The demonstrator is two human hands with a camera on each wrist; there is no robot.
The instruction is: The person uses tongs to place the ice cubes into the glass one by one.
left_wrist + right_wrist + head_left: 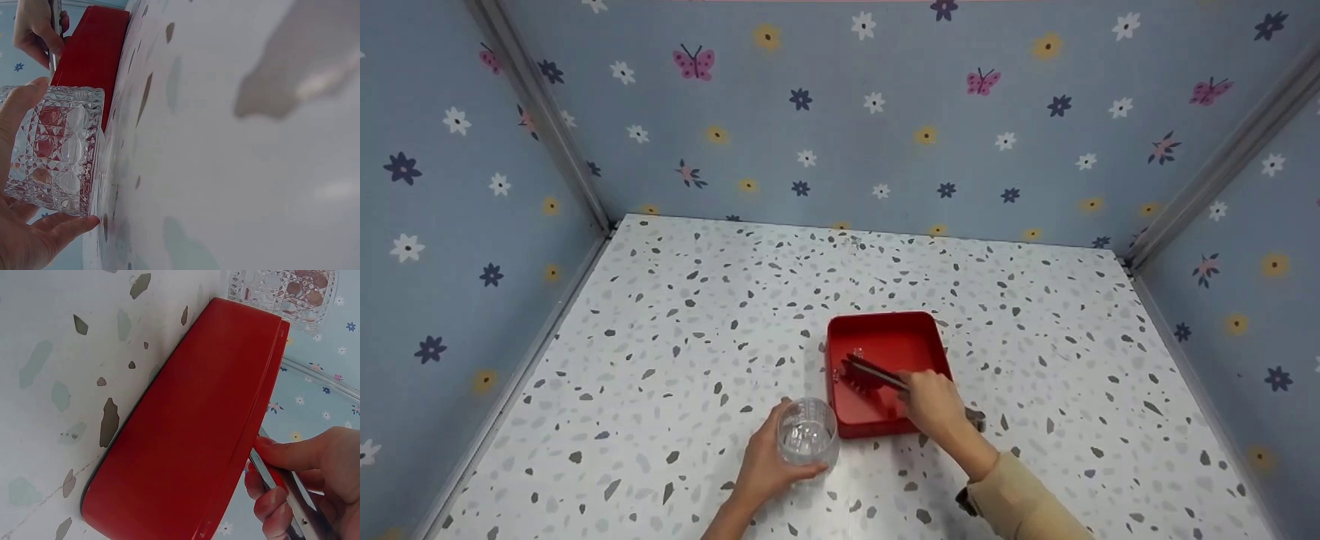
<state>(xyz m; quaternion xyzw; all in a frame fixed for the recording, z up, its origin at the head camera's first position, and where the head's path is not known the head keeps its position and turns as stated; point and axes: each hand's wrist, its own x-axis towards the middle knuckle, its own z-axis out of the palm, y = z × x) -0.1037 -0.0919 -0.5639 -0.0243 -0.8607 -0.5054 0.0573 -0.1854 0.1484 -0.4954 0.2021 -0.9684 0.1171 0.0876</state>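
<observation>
My left hand (765,459) holds a clear glass (808,436) beside the front left corner of a red tray (870,430). In the left wrist view the glass (62,146) has a cut diamond pattern, with thumb and fingers on opposite sides of it. Over the tray, my right hand (936,405) grips metal tongs (877,373) whose dark tips point left and down into it. Small clear pieces (859,352) lie by the tips, near the tray's left wall. From the right wrist, the tray's side (185,410) hides the tips of the tongs (304,509).
A white speckled tabletop (697,337) lies under everything. Blue panels (840,112) with flowers and butterflies enclose it at the back and both sides, joined by grey corner posts (540,112).
</observation>
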